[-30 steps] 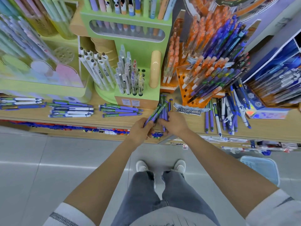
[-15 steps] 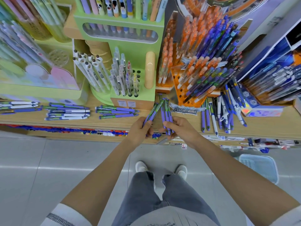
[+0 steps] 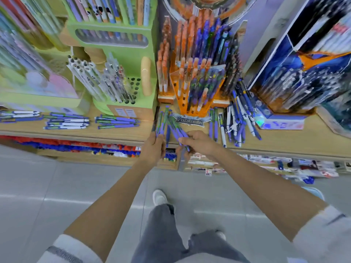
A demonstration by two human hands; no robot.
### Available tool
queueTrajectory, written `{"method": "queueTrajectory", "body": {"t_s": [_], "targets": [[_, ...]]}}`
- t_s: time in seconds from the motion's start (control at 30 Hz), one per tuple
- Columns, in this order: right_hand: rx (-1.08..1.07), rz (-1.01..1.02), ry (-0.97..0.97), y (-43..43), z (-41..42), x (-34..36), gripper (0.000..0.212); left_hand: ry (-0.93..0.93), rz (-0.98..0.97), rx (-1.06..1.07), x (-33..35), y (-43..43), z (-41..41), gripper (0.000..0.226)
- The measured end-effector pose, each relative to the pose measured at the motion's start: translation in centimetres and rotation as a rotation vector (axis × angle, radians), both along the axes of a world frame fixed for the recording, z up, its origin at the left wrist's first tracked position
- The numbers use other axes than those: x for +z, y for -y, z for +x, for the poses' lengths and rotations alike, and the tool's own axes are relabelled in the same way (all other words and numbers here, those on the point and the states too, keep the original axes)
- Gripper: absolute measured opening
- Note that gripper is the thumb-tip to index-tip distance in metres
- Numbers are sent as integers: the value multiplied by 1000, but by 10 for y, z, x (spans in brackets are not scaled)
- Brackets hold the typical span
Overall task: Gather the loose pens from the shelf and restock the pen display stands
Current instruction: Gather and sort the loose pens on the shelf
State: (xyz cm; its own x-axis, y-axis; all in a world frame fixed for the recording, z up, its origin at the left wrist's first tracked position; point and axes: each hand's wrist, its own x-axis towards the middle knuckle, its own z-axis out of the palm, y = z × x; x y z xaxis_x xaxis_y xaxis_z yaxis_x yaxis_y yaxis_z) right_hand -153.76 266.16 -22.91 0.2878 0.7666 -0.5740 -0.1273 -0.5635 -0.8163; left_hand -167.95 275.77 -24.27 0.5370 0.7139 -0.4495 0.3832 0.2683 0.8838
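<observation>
1. Far to the left of the grip, small rows of loose purple, white and green pens (image 3: 66, 122) are laid flat on the pale wooden shelf (image 3: 284, 144), well apart from both hands.
2. Behind those rows, up and to the left of the grip, a light-green plastic display stand (image 3: 121, 59) is seen, with slim white pens (image 3: 85, 78) leaning in it. Two small white labels (image 3: 125, 112) on its base are too blurred to be read.
3. A bundle of purple-and-green click pens (image 3: 161, 124) is clasped by the left hand (image 3: 152, 149), whose fingers are curled round the lower ends. It is held over the shelf's front edge.
4. Just to its right, a fan of purple pens (image 3: 177, 132) is pinched between the thumb and fingers of the right hand (image 3: 198, 143).
5. Just beyond the grip, a silver-and-blue printed sign strip (image 3: 190, 120) lies flat on the shelf. Its stylised lettering cannot be made out.
6. Behind that strip, an orange plastic display stand (image 3: 182, 99) is filled with orange and purple pens.
7. To the right of the grip, a heap of loose blue-and-white pens (image 3: 240, 118) lies beside a dark-blue cardboard display box (image 3: 281, 124).
</observation>
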Motion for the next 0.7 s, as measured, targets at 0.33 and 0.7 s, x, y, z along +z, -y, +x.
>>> {"method": "queueTrajectory", "body": {"t_s": [0.33, 0.7], "targets": [[24, 5, 14, 8, -15, -11, 12, -83, 14, 167, -9, 15, -2, 16], [-72, 174, -24, 33, -35, -13, 13, 64, -81, 127, 8, 49, 8, 21]]}}
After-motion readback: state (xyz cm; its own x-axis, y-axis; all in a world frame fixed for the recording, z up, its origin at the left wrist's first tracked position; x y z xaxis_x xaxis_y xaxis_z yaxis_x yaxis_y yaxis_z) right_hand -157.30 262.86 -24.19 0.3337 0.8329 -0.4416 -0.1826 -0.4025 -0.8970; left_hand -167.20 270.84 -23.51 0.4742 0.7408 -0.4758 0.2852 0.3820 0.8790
